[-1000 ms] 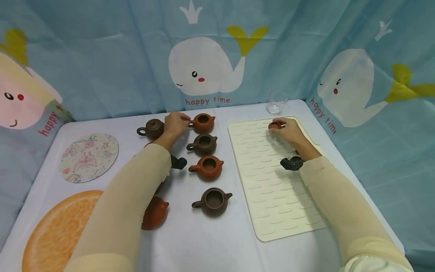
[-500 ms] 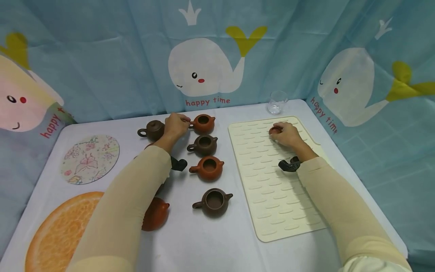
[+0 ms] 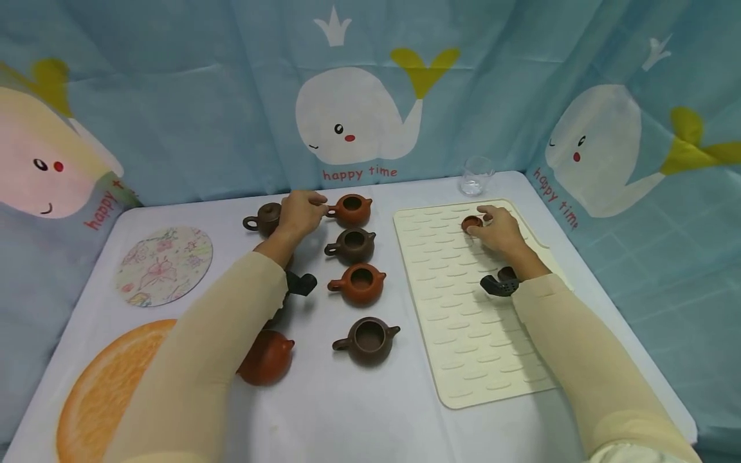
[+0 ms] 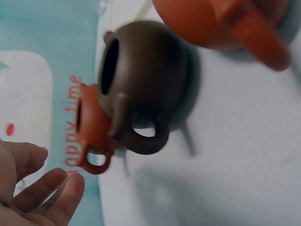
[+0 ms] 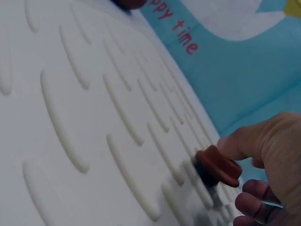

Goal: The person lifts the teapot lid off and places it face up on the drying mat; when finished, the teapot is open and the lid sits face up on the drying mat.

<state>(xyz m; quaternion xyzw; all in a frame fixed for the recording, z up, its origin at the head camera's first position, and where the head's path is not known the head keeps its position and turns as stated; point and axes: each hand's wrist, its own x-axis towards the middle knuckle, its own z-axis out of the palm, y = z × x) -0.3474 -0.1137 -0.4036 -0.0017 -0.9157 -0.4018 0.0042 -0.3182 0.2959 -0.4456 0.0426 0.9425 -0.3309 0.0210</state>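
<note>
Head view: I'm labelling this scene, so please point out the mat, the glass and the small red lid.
Mat (image 3: 454,302), head view, on its bare ridged surface.
Glass (image 3: 476,176), head view, on its clear side.
Small red lid (image 3: 471,222), head view, on its hollow inside.

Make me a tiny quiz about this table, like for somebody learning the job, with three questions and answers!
1. How many lidless teapots stand in the row just left of the mat?
2. True or false: the glass stands past the mat's far edge.
3. Which is nearest the right hand?
A) a teapot
B) the glass
C) the small reddish lid

Key: 1. Four. 2. True. 3. C.
</note>
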